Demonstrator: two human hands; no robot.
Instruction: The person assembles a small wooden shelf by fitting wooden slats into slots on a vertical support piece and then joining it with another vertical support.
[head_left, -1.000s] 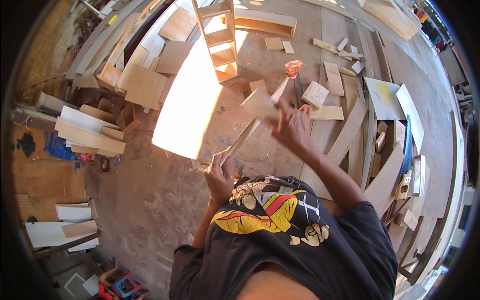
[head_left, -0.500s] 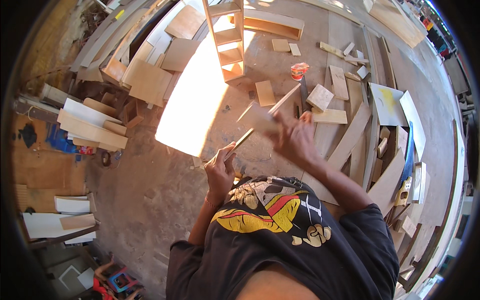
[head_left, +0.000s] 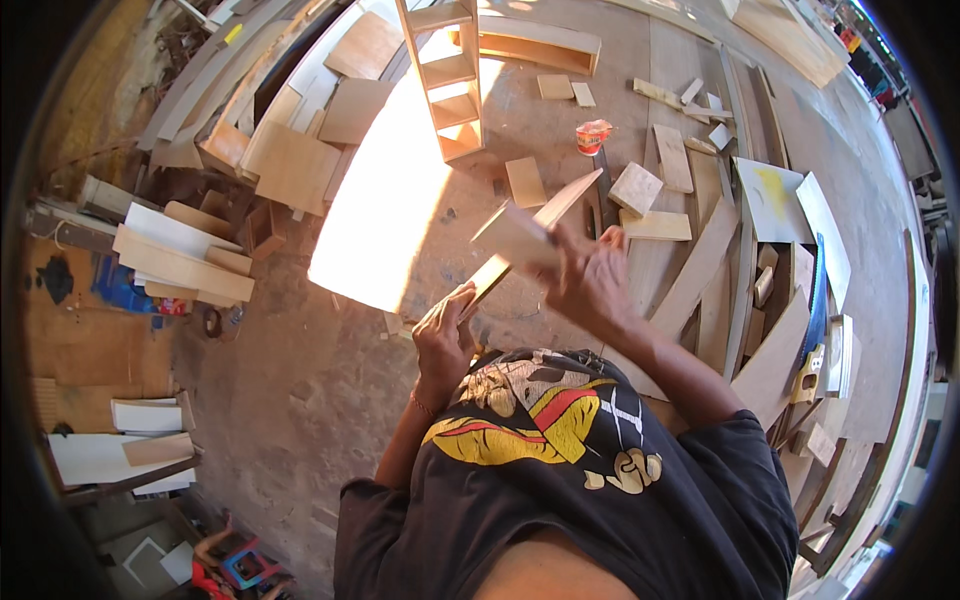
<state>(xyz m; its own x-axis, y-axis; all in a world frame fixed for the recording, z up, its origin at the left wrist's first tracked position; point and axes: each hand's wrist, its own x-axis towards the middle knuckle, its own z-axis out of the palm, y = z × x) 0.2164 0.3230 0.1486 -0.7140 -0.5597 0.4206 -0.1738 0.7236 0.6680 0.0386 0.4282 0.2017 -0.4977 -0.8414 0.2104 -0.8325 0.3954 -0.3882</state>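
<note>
My left hand [head_left: 445, 340] grips the lower end of a long thin wooden strip [head_left: 560, 205] that slants up and to the right in front of my chest. My right hand [head_left: 588, 282], blurred, holds a small flat pale wooden piece [head_left: 508, 236] against the middle of the strip. Both hands are raised above a concrete floor, over my black printed T-shirt [head_left: 560, 450].
A ladder-like wooden shelf frame [head_left: 447, 75] lies on the floor ahead, beside a bright sunlit patch [head_left: 375, 220]. A red cup [head_left: 592, 136] and plywood offcuts [head_left: 636, 188] are scattered beyond my hands. Long boards [head_left: 700, 270] lie at right, stacked boards [head_left: 180, 262] at left.
My right hand has come back toward the strip, bringing the small flat piece against its middle. The left hand has kept its grip on the strip's lower end and risen slightly.
</note>
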